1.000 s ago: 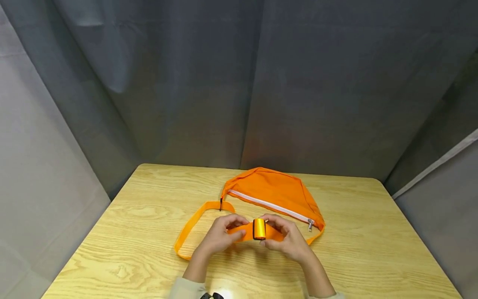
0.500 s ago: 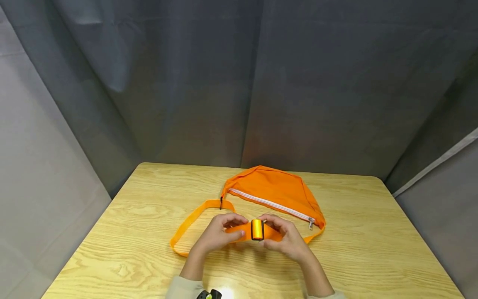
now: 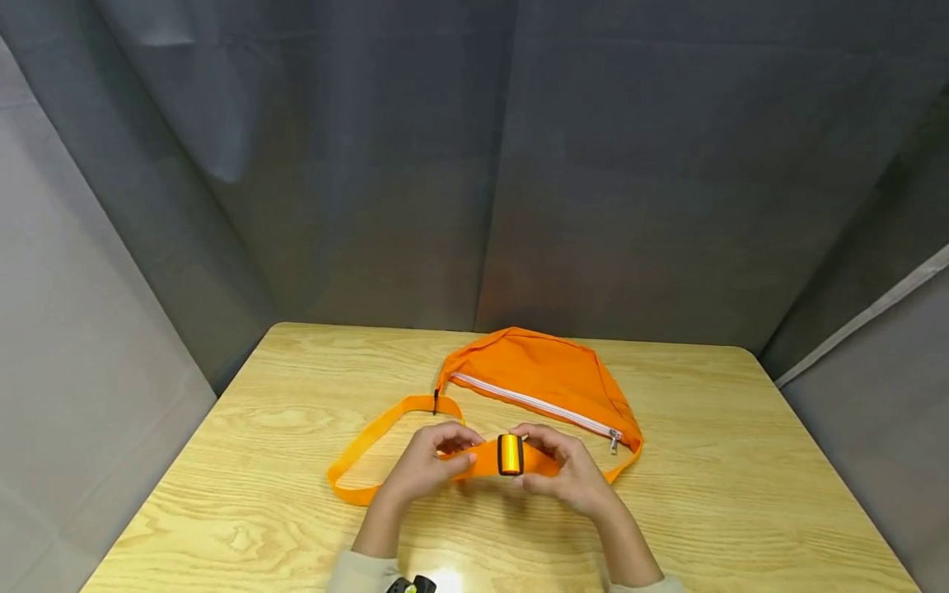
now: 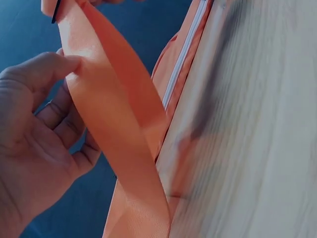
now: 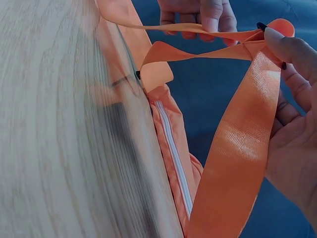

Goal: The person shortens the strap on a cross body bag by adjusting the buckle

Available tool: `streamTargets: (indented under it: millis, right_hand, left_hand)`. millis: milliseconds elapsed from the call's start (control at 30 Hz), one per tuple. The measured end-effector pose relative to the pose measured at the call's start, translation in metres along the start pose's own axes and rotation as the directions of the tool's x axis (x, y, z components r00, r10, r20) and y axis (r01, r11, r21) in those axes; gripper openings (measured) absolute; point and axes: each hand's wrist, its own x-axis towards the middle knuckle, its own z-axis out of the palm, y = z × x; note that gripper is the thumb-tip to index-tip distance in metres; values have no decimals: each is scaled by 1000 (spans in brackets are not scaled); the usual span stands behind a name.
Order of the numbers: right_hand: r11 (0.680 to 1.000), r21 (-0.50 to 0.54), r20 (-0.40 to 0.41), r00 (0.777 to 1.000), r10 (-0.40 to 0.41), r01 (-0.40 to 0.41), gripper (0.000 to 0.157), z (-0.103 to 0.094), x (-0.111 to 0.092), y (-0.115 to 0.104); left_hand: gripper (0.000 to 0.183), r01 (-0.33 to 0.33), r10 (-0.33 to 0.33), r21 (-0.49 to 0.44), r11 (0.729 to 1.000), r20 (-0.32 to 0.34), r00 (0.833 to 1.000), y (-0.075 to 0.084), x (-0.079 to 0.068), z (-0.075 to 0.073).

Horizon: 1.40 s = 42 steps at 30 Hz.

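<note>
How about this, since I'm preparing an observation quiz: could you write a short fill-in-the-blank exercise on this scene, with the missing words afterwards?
1. The bag lying on the table is ____ in colour.
2. The strap loops over a buckle whose frame is coloured ____.
3. The left hand pinches the strap, while the buckle is at the fingertips of the ____ hand.
4. In the head view, the zipper pull is at the bag's ____ end.

Missing words: orange; black; right; right.

Clock round buckle: bag in way at 1 o'clk; L fingers, then strap, block 9; R fingers close in at 3. Room over bench farther out at 3; curtain stops 12.
</note>
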Motion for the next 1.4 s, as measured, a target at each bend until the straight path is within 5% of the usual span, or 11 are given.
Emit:
streamTargets:
  millis: [200, 333, 633, 767, 1100, 1400]
  right_hand:
    - [1000, -5, 8, 1000, 2, -2, 49, 2, 1, -1]
    - [1000, -4, 14, 1000, -24, 24, 50, 2, 3, -2]
    - [1000, -13, -2, 1000, 9, -9, 50, -3, 2, 1]
    - [1000, -24, -3, 1000, 8, -8, 49, -4, 2, -6]
    - [1000, -18, 6, 1000, 26, -25, 47, -2, 4, -31]
    - [999, -26, 33, 999, 31, -31, 46, 1, 5, -1]
  left_hand:
    - [18, -19, 19, -37, 999, 18, 1000, 31, 1, 1]
    - [16, -5, 5, -42, 999, 4, 1000, 36, 3, 2]
    - [15, -36, 36, -4, 999, -46, 998, -9, 1, -3]
    - [15, -42, 41, -8, 999, -68, 997, -14, -3, -10]
    - [35, -32, 31, -15, 999, -24, 999, 34, -5, -9]
    - [48, -71, 71, -44, 996, -13, 997, 44, 0, 3]
